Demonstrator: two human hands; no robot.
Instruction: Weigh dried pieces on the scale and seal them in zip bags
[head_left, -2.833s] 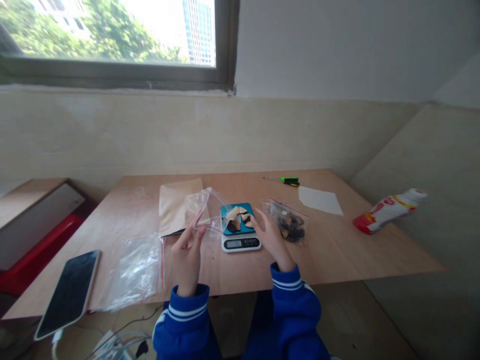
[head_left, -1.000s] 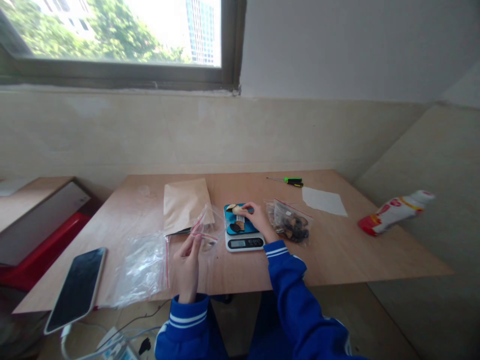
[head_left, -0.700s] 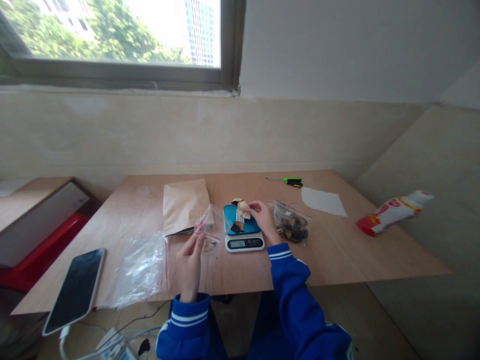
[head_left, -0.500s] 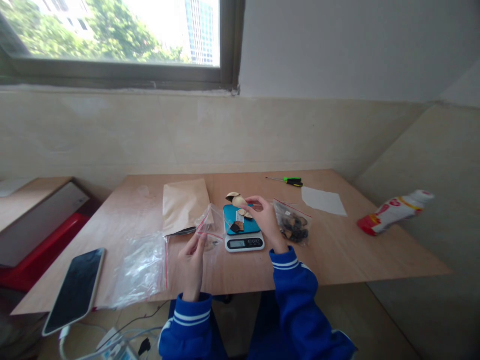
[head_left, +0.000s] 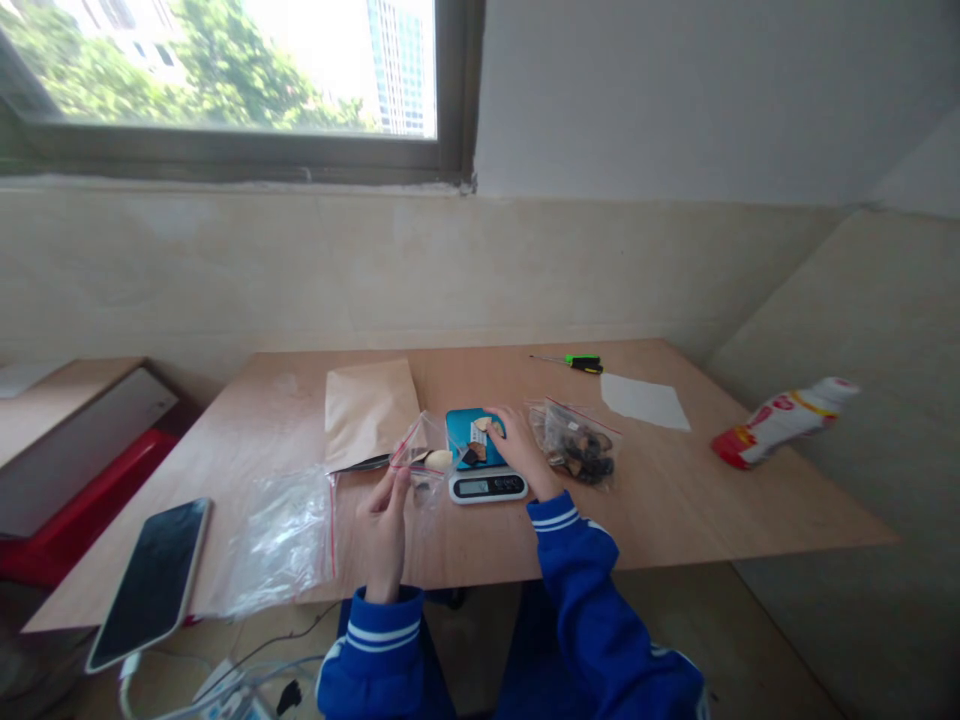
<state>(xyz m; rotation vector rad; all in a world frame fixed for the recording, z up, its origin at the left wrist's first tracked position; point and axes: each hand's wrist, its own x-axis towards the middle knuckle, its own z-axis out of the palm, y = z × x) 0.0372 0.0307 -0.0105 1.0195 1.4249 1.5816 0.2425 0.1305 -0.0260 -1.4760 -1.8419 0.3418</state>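
My left hand point(head_left: 386, 510) pinches a small clear zip bag point(head_left: 420, 445) by its edge, left of the scale. A pale, rounded dried-looking piece point(head_left: 438, 459) lies at the bag's right side, seemingly inside it. My right hand point(head_left: 521, 445) reaches over the blue top of a digital kitchen scale point(head_left: 488, 488). Its thumb and fingers close round a pale, curved piece point(head_left: 496, 428) on the platform. A brown-and-black piece point(head_left: 475, 453) lies nearer the display. What the display reads is too small to make out.
A filled zip bag of dark pieces point(head_left: 585, 452) lies right of the scale. Around are a brown paper pouch point(head_left: 371, 410), clear plastic bags point(head_left: 277, 540), a tablet point(head_left: 154, 580), a screwdriver point(head_left: 581, 362), white paper point(head_left: 645, 400) and a red-and-white bottle point(head_left: 780, 425).
The pale rounded piece that my right hand held above the scale is now at the small bag. My right hand has come down to the scale's platform. My left hand has barely moved.
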